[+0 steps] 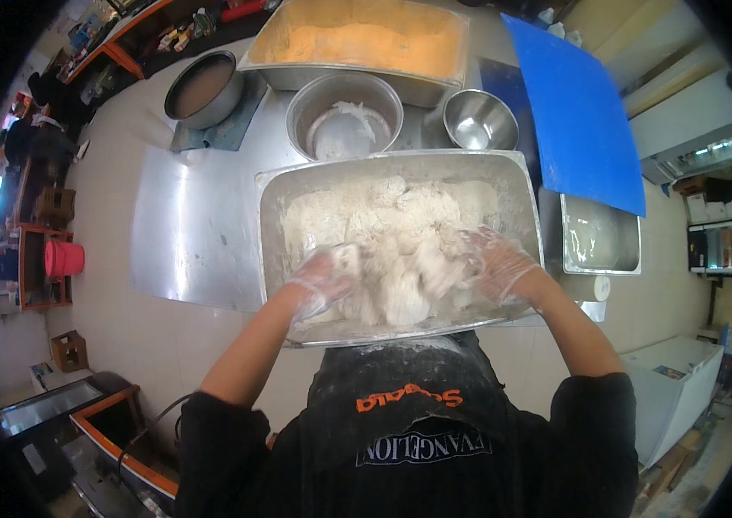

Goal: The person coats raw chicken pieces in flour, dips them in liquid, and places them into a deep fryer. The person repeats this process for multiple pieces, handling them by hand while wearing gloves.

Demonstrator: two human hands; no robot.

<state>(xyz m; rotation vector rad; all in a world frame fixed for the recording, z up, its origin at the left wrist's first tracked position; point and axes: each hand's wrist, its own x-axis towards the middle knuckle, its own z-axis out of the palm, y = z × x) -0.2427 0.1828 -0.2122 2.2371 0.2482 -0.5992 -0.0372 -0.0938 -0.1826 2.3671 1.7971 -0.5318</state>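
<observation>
A rectangular steel pan (529,213) in front of me holds white flour and several flour-coated pieces (404,294), probably food; their kind cannot be told. My left hand (330,275), in a clear plastic glove, is inside the pan at its left, against the coated pieces. Across from it, my right hand (498,262), gloved the same way, touches the pieces at the pan's right side. Motion blurs the pieces between the hands, and flour and blur partly hide the fingers. Whether either hand grips a piece is not clear.
Behind the pan stand a round metal pot (293,123), a steel bowl (513,123) and a deep pan of orange-yellow powder (353,68). A dark-rimmed pot (230,97) rests on a cloth at the back left. At the right, a blue board (583,116) partly covers another steel pan (602,270).
</observation>
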